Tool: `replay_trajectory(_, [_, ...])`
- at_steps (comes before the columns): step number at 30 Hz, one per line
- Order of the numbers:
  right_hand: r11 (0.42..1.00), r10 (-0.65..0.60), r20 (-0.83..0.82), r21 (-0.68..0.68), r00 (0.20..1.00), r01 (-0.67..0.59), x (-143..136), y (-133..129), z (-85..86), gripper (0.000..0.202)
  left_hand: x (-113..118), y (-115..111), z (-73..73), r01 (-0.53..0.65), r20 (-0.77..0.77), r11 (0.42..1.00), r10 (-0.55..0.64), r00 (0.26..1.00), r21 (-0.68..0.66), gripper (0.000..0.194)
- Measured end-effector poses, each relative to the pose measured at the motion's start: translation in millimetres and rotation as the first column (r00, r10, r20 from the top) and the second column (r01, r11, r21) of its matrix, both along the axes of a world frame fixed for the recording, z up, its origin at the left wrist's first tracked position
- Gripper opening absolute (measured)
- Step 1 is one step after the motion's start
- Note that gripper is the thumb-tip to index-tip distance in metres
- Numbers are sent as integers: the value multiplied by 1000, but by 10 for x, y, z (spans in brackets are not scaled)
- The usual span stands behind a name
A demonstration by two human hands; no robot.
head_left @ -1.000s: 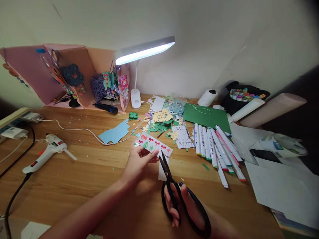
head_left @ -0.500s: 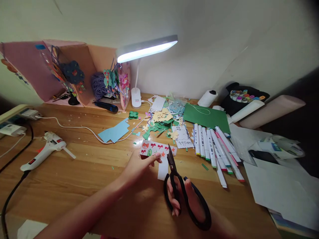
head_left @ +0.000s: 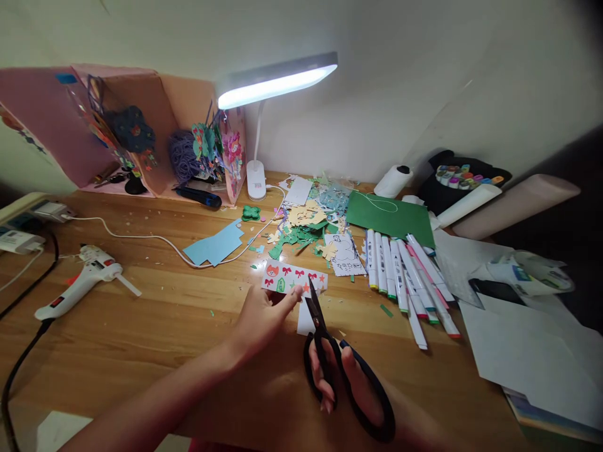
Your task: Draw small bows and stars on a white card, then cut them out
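A white paper strip (head_left: 293, 272) printed with red bows, stars and a bear face is pinched in my left hand (head_left: 264, 314), thumb on its lower edge. Black-handled scissors (head_left: 325, 333) sit in my right hand (head_left: 342, 376), fingers and thumb through the loops. Their blades point up and away, with the tip over the right part of the strip. Whether the blades touch the paper is not clear. Below the strip, a plain white paper piece (head_left: 306, 318) lies close to the blades.
Paper scraps (head_left: 306, 220), a green sheet (head_left: 391, 218) and several markers (head_left: 400, 276) lie beyond my hands. A glue gun (head_left: 78, 282) rests at the left. The lit lamp (head_left: 277, 81) stands behind blue paper (head_left: 214, 245). White sheets (head_left: 522, 351) lie at the right.
The scissors have moved slightly left, so their tip now overlaps the printed strip more. The strip has shifted a little left with my left hand. The view has tilted slightly.
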State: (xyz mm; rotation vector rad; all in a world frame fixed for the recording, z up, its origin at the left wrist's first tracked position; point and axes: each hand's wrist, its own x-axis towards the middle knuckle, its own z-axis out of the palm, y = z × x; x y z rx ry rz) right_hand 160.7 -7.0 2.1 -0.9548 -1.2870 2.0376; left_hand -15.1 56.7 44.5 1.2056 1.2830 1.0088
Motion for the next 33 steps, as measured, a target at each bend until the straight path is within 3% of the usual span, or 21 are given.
replay_trajectory(5, [999, -7, 15, 40, 1000, 7, -12, 0, 29, 64, -2, -17, -37, 36, -2, 998, -36, 999, 48, 22])
replay_trajectory(15, [995, -100, -39, -11, 994, 100, -50, -31, -63, 70, 30, -35, -3, -8, 19, 999, 9, 1000, -36, 21])
replay_trajectory(24, [985, -163, -104, -80, 981, 155, -183, -27, -30, 69, 49, -36, 43, -37, 81, 990, 49, 996, -137, 23])
replay_trajectory(28, [984, -178, -96, -45, 979, 175, -187, -36, -56, 68, 40, -29, 35, -48, 73, 989, 59, 996, -139, 25])
replay_trajectory(33, [979, -206, -39, 0, 978, 206, -171, -33, 107, 67, 30, -28, 16, -50, 59, 989, 59, 997, -139, 28])
